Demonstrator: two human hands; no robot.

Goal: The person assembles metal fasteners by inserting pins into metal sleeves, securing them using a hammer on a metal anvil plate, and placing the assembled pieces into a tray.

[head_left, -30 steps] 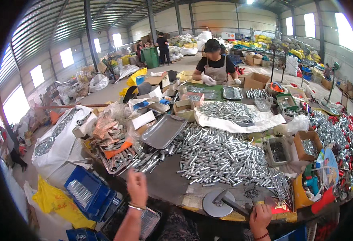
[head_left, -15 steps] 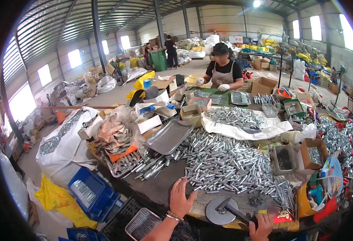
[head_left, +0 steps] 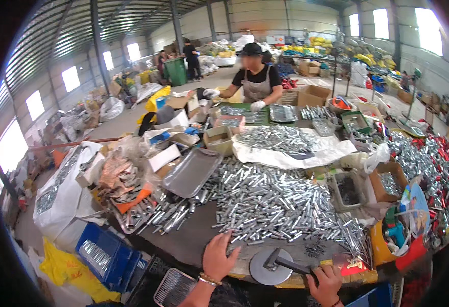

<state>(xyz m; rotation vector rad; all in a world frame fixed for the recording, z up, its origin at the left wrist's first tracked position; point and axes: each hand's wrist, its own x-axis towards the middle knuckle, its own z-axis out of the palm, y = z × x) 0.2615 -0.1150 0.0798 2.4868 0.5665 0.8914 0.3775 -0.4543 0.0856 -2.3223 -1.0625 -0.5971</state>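
The left hand [head_left: 218,261] was palm down on the near side of the table [head_left: 181,240]. Its fingers were a bit spread, with the thumb apart from them. The fingertips were right by the near edge of a big pile of shiny metal tubes [head_left: 275,204], and the pile spread out past them.

The right hand [head_left: 327,285] was at the table's edge, with its fingers bent by the end of the handle of a hammer [head_left: 292,264]. I could not tell if it gripped the handle or just touched it. The hammer's head sat on a round gray metal disc [head_left: 266,277], between the two hands. Small dark bits [head_left: 314,249] lay just past the right hand. A gray tray [head_left: 194,172] leaned on things beyond the left hand. Across the table, a co-worker [head_left: 257,91] wore white gloves.
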